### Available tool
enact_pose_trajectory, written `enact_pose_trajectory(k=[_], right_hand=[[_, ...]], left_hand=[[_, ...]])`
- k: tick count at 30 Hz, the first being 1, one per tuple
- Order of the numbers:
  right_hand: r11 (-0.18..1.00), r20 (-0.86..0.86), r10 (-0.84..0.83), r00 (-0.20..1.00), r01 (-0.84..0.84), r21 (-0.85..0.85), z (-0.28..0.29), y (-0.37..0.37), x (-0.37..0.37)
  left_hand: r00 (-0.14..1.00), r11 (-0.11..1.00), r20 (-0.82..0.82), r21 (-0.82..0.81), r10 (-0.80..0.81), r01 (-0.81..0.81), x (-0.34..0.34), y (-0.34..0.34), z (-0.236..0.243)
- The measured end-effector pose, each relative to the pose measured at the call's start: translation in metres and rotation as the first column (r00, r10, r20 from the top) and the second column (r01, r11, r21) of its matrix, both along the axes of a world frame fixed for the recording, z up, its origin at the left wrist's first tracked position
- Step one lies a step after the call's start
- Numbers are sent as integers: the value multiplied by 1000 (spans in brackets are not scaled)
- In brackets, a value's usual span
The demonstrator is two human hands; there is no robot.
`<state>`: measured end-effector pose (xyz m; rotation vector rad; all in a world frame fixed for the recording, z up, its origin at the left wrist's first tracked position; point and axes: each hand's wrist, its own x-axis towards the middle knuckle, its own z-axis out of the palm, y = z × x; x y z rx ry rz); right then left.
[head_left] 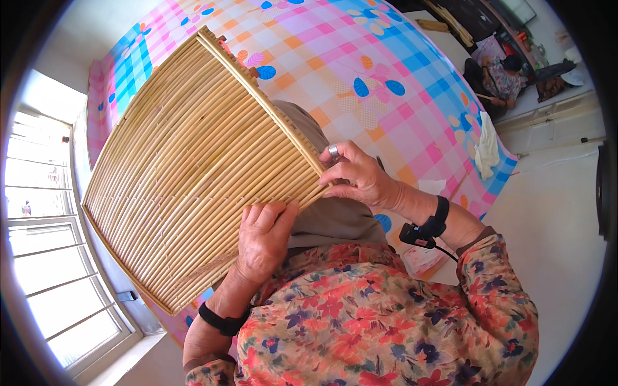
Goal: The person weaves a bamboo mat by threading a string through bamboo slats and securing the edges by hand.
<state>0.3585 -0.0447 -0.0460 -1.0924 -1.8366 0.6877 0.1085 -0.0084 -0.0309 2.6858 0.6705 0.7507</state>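
Note:
A large panel of thin straw-coloured stalks (pixel 174 174), laid side by side and stitched across in rows, is held up at a slant before me. A pair of stalks forms a border along its far right edge. My left hand (pixel 262 235) has its fingers curled over the near edge, the thumb hidden in part. At the right corner my right hand (pixel 357 177), with a ring on one finger, pinches the end of the border between thumb and fingers. Grey-brown trousers (pixel 341 222) show beneath the panel.
I sit on a bed with a pink, blue and orange checked sheet (pixel 412 141). A white cloth (pixel 486 148) lies at its right edge. A barred window (pixel 51 257) is on the left. Another person (pixel 502 80) sits low at the far right, near some long sticks (pixel 450 26).

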Motion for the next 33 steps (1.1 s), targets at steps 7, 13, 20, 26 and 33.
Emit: enact_pose_trajectory(k=[7,13,20,26,33], right_hand=[[983,100,182,978,-184,11,8,14,14],[981,222,196,955,-189,-51,14,14,17],[935,439,98,893,-234,267,9,15,17],[982,221,56,974,-94,164,-1,5,11],[920,-52,-331,942,310,-241,4,-36,-5]], left_hand=[[998,998,26,-23,62,-61,-1,-2,-4],[999,999,25,-8,44,-43,0,-3,-3],[1000,999,-2,44,18,-18,4,-4,3],[999,998,-24,59,24,-23,2,0,-5],[998,999,-44,11,35,-35,5,-8,6]])
